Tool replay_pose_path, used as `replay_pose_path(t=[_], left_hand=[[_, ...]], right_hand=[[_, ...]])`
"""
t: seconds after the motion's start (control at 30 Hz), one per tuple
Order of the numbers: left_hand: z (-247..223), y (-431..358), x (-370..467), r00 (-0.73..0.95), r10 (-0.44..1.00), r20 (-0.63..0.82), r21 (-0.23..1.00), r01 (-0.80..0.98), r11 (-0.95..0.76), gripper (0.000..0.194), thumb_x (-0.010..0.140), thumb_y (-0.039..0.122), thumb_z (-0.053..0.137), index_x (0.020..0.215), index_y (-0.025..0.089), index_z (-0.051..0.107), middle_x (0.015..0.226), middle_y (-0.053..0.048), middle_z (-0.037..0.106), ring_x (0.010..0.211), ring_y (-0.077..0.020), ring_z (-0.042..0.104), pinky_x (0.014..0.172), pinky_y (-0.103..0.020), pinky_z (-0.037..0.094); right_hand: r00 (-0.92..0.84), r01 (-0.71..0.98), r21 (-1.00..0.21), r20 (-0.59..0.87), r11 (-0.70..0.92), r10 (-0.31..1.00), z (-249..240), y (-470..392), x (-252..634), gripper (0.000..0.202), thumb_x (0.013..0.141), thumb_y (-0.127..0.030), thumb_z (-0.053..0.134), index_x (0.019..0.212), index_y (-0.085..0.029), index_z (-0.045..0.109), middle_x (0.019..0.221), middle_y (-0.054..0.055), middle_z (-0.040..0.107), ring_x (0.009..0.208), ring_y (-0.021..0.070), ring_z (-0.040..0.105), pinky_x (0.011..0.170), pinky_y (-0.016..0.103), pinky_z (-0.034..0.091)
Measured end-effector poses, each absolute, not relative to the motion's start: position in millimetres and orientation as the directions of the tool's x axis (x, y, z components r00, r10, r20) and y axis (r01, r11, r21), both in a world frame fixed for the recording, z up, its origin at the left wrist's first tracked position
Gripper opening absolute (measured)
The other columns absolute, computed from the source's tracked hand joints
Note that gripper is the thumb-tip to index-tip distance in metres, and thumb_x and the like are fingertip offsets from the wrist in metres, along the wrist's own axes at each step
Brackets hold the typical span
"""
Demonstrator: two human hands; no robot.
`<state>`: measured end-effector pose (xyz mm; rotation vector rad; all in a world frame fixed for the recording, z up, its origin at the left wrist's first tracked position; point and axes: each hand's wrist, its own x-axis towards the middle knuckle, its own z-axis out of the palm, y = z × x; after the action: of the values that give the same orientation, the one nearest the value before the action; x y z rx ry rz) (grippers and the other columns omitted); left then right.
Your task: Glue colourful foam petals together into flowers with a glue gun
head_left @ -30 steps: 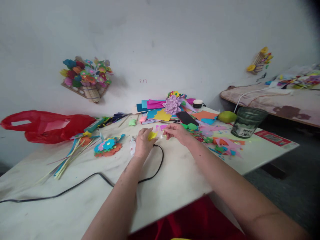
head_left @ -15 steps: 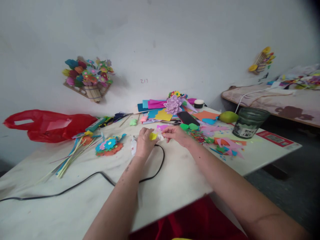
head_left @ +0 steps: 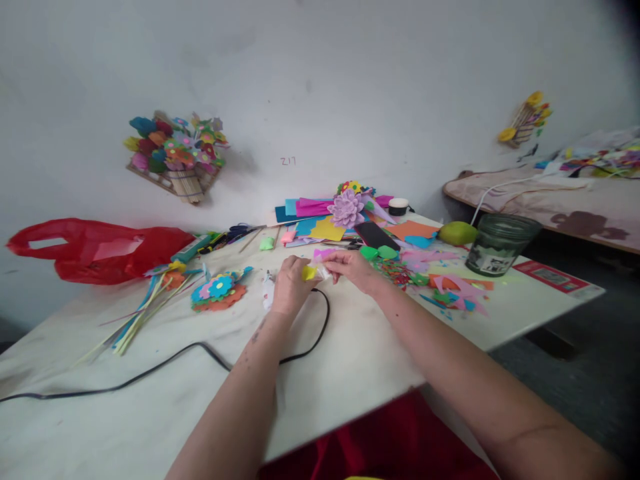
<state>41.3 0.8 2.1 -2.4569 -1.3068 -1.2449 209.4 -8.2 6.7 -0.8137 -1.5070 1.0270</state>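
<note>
One yellow piece [head_left: 309, 273], one whitish film [head_left: 323, 271], both over the bench [head_left: 345, 360]

Head view: yellow piece gripped in the left hand [head_left: 290, 285], on its right side. Whitish film pinched in the right hand [head_left: 356, 272], just beside the yellow piece; cannot tell whether touching. Well to the right, one glass jar [head_left: 500, 245], one green oval object [head_left: 457, 233].
</note>
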Motion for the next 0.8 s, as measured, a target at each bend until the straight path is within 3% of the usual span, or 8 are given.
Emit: replay_pose_path(t=[0.33,0.47,0.8], left_hand=[[2.6,-0.3,41.2,0.315,0.639,0.702,0.240,0.740,-0.628,0.034,0.062,0.027,0.069,0.093,0.015,0.059,0.088,-0.007,0.058,0.084,-0.0197,0.056,0.075,-0.030,0.046],[1.8,0.0,40.9,0.345,0.622,0.703,0.206,0.738,-0.642,0.032,0.064,0.026,0.067,0.093,0.015,0.059,0.088,-0.007,0.058,0.084,-0.0198,0.055,0.074,-0.031,0.046],[1.7,-0.3,41.8,0.361,0.594,0.719,0.177,0.732,-0.658,0.033,0.066,0.030,0.066,0.094,0.014,0.059,0.088,-0.008,0.058,0.084,-0.0200,0.054,0.074,-0.031,0.046]], right_hand=[[-0.203,0.129,-0.896,0.396,0.425,0.896,11.8,-11.3,210.3,0.007,0.061,-0.019,0.060,0.066,-0.013,0.059,0.052,-0.004,0.052,0.040,0.0062,0.046,0.040,0.021,0.041],[-0.212,0.107,-0.898,0.399,0.427,0.892,12.0,-12.2,209.9,0.011,0.062,-0.019,0.058,0.071,-0.013,0.061,0.052,-0.004,0.053,0.040,0.0059,0.045,0.039,0.020,0.042],[-0.213,0.347,-0.777,0.480,0.525,0.851,5.6,-7.7,213.9,0.026,0.066,-0.014,0.051,0.086,-0.013,0.068,0.051,-0.003,0.052,0.039,0.0048,0.043,0.038,0.018,0.038]])
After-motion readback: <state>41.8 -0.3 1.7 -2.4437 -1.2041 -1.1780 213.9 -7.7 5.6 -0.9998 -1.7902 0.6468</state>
